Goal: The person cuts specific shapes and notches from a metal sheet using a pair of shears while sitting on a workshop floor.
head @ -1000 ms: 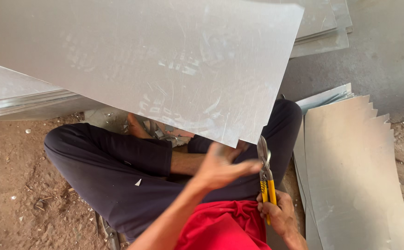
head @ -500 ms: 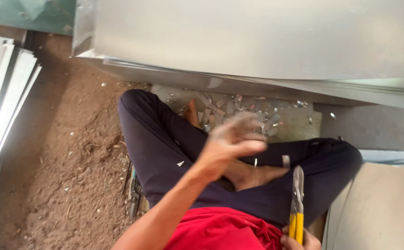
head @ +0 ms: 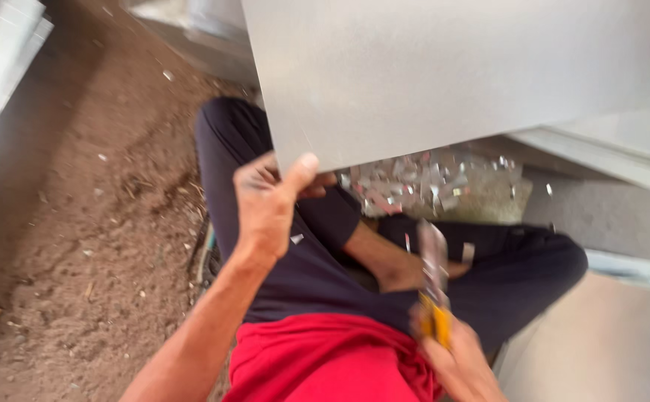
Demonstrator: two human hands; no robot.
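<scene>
Sheet [head: 444, 74] now gripped, left hand [head: 269, 201] below

Daylight, soft and even, no hard shadows on the dirt [head: 79, 246]. Big grey sheet [head: 451, 74] up top is lit flat, matte, no glare; its lower left corner stays fairly crisp where the left hand [head: 265, 201] pinches it. Hand itself is slightly soft. Worst blur is lower right: the snips [head: 435, 286] smear w/ motion, yellow grips a streak, and the right hand [head: 459, 361] is mushy. Metal scraps [head: 422, 186] under the sheet catch small bright glints but are smudged. Top left corner is soft and streaky, pale sheets there washed out. Dark trousers lose detail in shade. Pale board at bottom right is hazy, edges undefined.
</scene>
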